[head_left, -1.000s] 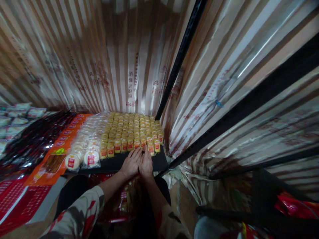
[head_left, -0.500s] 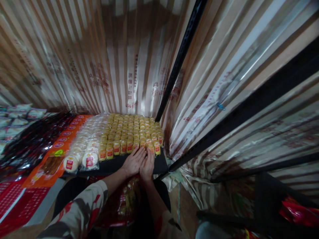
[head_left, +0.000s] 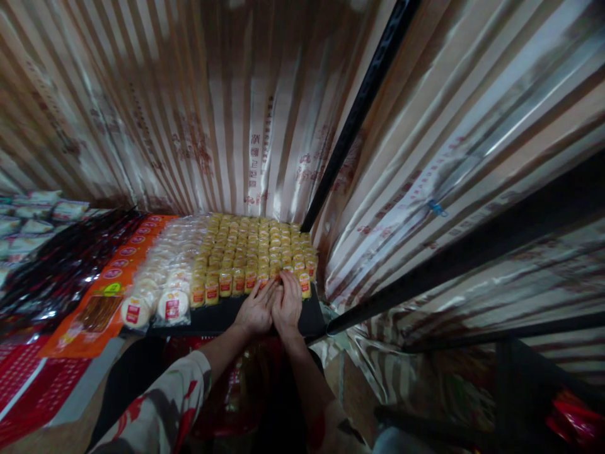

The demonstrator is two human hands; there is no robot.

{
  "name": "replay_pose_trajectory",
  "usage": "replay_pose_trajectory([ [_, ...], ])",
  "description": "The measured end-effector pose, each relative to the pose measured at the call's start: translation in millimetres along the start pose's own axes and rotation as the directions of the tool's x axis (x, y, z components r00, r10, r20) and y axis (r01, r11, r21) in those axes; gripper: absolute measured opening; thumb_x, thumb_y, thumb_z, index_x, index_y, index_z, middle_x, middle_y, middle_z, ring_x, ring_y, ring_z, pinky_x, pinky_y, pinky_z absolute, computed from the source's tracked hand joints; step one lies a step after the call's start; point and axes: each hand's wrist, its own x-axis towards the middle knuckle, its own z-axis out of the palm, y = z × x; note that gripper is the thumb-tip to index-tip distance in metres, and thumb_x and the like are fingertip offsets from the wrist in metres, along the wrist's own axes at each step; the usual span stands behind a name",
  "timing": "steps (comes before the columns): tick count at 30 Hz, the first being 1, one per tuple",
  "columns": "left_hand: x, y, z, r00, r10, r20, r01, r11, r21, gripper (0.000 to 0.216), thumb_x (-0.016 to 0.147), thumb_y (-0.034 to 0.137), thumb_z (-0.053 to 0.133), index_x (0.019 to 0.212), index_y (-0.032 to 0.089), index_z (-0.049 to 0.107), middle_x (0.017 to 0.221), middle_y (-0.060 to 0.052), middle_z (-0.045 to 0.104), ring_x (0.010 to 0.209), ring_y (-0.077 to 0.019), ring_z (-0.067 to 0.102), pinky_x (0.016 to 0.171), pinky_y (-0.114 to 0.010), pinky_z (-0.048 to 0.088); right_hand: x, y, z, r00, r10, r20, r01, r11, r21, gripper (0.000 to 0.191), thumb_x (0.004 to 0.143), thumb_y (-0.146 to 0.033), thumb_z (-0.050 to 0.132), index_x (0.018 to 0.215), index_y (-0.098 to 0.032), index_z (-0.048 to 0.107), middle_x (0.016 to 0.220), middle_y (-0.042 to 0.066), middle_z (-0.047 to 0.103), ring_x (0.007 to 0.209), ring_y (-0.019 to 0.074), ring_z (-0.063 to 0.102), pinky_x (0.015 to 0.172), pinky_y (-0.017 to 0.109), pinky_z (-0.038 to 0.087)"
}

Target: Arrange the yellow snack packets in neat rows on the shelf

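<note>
- Closest to me is a patterned sleeve (head_left: 161,410) on the left arm, and both forearms reach forward over something red below.
- The left hand (head_left: 256,310) and right hand (head_left: 287,307) lie flat, side by side and touching. Their fingers are stretched out and close together, not clamped on anything I can see, with the tips against the front row.
- A bare strip of black tray (head_left: 212,320) shows in front of that row, so I'd say there's space left for more.
- The yellow packets (head_left: 255,252) sit on that tray. Looks mostly done to me: tight straight rows run back to the wall, and only the front right end is getting attention.
- Each packet is small and yellow with a red label, wrapped in shiny plastic.
- Left of them are the round white cakes (head_left: 172,304), then the orange packs (head_left: 97,309).
- Behind it all is striped foil sheeting (head_left: 236,126) and a black pole (head_left: 359,107).
</note>
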Motion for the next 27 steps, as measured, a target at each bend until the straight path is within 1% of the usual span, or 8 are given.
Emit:
replay_pose_trajectory([
  [4,3,3,-6,0.997,-0.059,0.041,0.062,0.996,-0.067,0.049,0.090,0.032,0.036,0.133,0.010,0.043,0.139,-0.012,0.045,0.133,-0.0244,0.033,0.113,-0.049,0.015,49,-4,-5,0.985,-0.078,0.157,0.104,0.980,-0.167,0.040,0.092,-0.025,0.032,0.121,-0.011,0.056,0.127,0.012,0.056,0.131,0.0228,0.032,0.106,0.043,0.030],
  [7,3,4,-6,0.995,-0.084,0.045,0.088,0.991,-0.098,0.047,0.090,0.032,0.036,0.130,0.009,0.046,0.136,-0.012,0.049,0.133,-0.0251,0.034,0.113,-0.052,0.014,73,-6,-2,0.956,-0.092,0.277,0.162,0.957,-0.241,0.040,0.094,-0.029,0.034,0.118,-0.012,0.059,0.123,0.011,0.060,0.125,0.0228,0.041,0.105,0.040,0.030],
  [11,1,4,-3,0.996,-0.090,0.020,0.092,0.990,-0.109,0.048,0.091,0.032,0.033,0.130,0.007,0.046,0.135,-0.012,0.049,0.134,-0.0246,0.032,0.114,-0.051,0.013,85,-7,3,0.915,-0.092,0.394,0.222,0.928,-0.299,0.039,0.094,-0.033,0.035,0.110,-0.013,0.064,0.114,0.011,0.065,0.114,0.0235,0.050,0.103,0.038,0.030],
  [14,0,3,-1,0.997,-0.072,0.003,0.072,0.992,-0.099,0.050,0.092,0.031,0.030,0.134,0.006,0.040,0.139,-0.013,0.044,0.136,-0.0241,0.027,0.114,-0.051,0.013,94,-7,4,0.905,-0.072,0.420,0.215,0.928,-0.305,0.044,0.096,-0.036,0.029,0.104,-0.015,0.067,0.109,0.009,0.067,0.113,0.0221,0.051,0.102,0.036,0.031],
  [17,0,1,0,0.999,-0.049,-0.007,0.048,0.995,-0.087,0.052,0.091,0.029,0.028,0.137,0.005,0.034,0.144,-0.014,0.037,0.138,-0.0248,0.024,0.113,-0.051,0.013,102,-4,10,0.903,-0.053,0.426,0.201,0.929,-0.311,0.048,0.097,-0.035,0.022,0.116,-0.014,0.061,0.122,0.009,0.061,0.123,0.0204,0.044,0.106,0.034,0.027],
  [20,-1,0,1,0.999,-0.050,-0.017,0.048,0.994,-0.100,0.052,0.091,0.028,0.028,0.137,0.005,0.034,0.144,-0.014,0.037,0.137,-0.0247,0.024,0.113,-0.051,0.012,106,0,19,0.860,-0.003,0.511,0.208,0.915,-0.346,0.050,0.096,-0.036,0.023,0.127,-0.009,0.052,0.136,0.012,0.049,0.130,0.0216,0.037,0.109,0.035,0.023],
  [23,-1,-1,2,0.998,-0.050,-0.028,0.047,0.993,-0.112,0.053,0.091,0.028,0.028,0.138,0.005,0.033,0.143,-0.014,0.038,0.137,-0.0241,0.026,0.113,-0.050,0.012,108,2,26,0.821,0.032,0.571,0.213,0.910,-0.357,0.052,0.096,-0.037,0.023,0.129,-0.006,0.050,0.138,0.014,0.046,0.132,0.0217,0.034,0.111,0.035,0.020],
  [27,-1,0,3,0.998,-0.054,-0.029,0.051,0.994,-0.101,0.054,0.090,0.027,0.029,0.139,0.005,0.030,0.146,-0.014,0.032,0.138,-0.0236,0.023,0.113,-0.050,0.012,117,0,31,0.846,0.045,0.532,0.188,0.907,-0.376,0.055,0.096,-0.037,0.019,0.135,-0.006,0.042,0.142,0.014,0.039,0.136,0.0211,0.027,0.112,0.035,0.016],
])
